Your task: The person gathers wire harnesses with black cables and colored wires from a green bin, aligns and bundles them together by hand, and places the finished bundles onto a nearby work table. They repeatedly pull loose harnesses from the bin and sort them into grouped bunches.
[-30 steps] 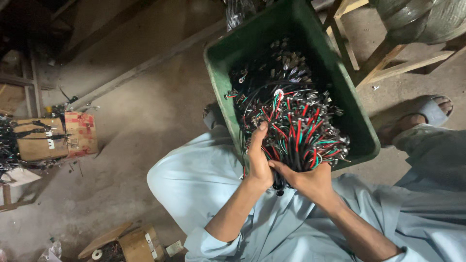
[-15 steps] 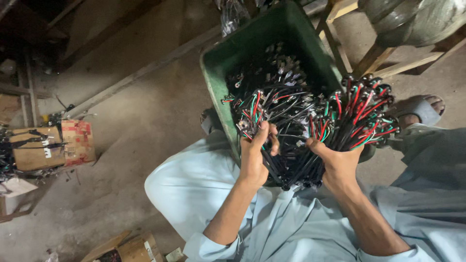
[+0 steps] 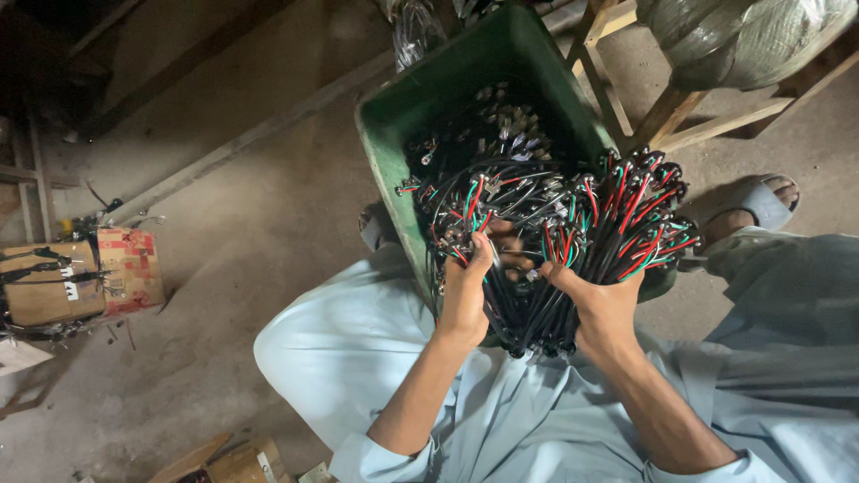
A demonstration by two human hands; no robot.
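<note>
Both hands grip one wire bundle (image 3: 555, 259) just in front of the green bin (image 3: 465, 80). The left hand (image 3: 465, 295) is closed round its near-left part, the right hand (image 3: 604, 309) round its near-right. The bundle's cut ends point down toward the lap; its red-and-green tips fan out over the bin.

Pale blue rolled-up sleeves (image 3: 358, 452) (loose matching garment)

Fanned black wire bundle (image 3: 555, 241), red-green ends
</note>
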